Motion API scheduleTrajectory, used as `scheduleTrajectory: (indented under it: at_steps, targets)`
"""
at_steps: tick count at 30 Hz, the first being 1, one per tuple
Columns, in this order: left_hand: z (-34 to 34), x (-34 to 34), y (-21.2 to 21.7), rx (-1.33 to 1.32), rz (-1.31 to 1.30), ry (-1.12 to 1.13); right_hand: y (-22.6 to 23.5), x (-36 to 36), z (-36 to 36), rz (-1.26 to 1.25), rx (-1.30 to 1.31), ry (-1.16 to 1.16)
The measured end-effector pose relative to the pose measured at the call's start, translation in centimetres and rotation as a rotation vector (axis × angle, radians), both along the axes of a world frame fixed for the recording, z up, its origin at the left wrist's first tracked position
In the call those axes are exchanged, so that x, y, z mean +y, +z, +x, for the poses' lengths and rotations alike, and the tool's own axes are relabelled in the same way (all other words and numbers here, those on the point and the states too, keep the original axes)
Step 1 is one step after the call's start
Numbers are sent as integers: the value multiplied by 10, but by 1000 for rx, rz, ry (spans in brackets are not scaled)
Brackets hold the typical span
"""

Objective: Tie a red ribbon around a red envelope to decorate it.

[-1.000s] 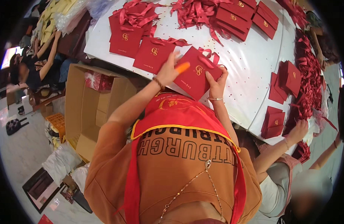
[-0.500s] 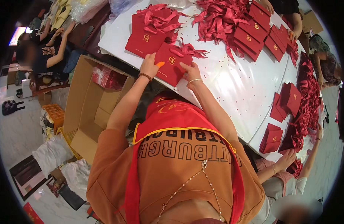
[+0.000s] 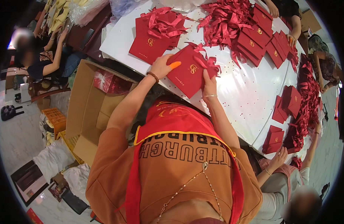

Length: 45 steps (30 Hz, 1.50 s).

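Note:
A flat red paper gift bag with a gold emblem and red ribbon handles is held between my two hands, tilted, over the table's near edge. My left hand, with an orange cover on its thumb, grips the bag's left edge. On the right side my right hand pinches the edge by the ribbon, its fingers partly hidden behind the bag. Just beyond my left hand lies a stack of similar red bags, with loose ribbons heaped on its far end.
The white-covered table is sprinkled with small specks. More bags and a ribbon heap lie at the far side; further bags lie right. An open cardboard box stands left of me. Co-workers' hands are at the right.
Both hands have moved the bag to the right and nearer me, and it looks lifted. My right hand has shifted along to its right edge beside the ribbon.

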<state>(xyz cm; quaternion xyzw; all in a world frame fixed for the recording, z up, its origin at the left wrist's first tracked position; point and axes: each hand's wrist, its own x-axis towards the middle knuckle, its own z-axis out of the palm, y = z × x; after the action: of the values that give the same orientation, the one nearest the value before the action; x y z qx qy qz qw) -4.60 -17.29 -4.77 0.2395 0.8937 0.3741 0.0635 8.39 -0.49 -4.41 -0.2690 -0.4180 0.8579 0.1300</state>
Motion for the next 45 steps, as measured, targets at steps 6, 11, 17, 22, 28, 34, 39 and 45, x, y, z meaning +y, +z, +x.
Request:
scheduleTrajectory:
  at_steps: [6, 11, 17, 22, 28, 34, 39, 45]
  targets:
    - [-13, -27, 41, -116, 378, -11, 33, -27, -28, 325, 127, 145]
    - [-66, -95, -6, 426, 79, 215, 13, -72, -102, 207, 102, 332]
    - [-57, -103, -31, -218, 579, 226, 8, -94, -121, 240, 26, 192]
    - [-29, -72, 8, -100, 749, 190, 4, -97, -101, 422, 20, 37]
    - [-83, -88, -8, -260, 392, 221, 4, -95, -138, 421, 23, 115]
    - [-113, -96, -20, -36, 103, 88, -6, -100, -120, 439, -97, 56]
    - [-92, -89, -33, -49, 201, 131, 0, -103, -114, 116, -111, 46]
    - [-82, -86, -2, -622, 693, 148, 27, -111, -109, 688, -129, 111]
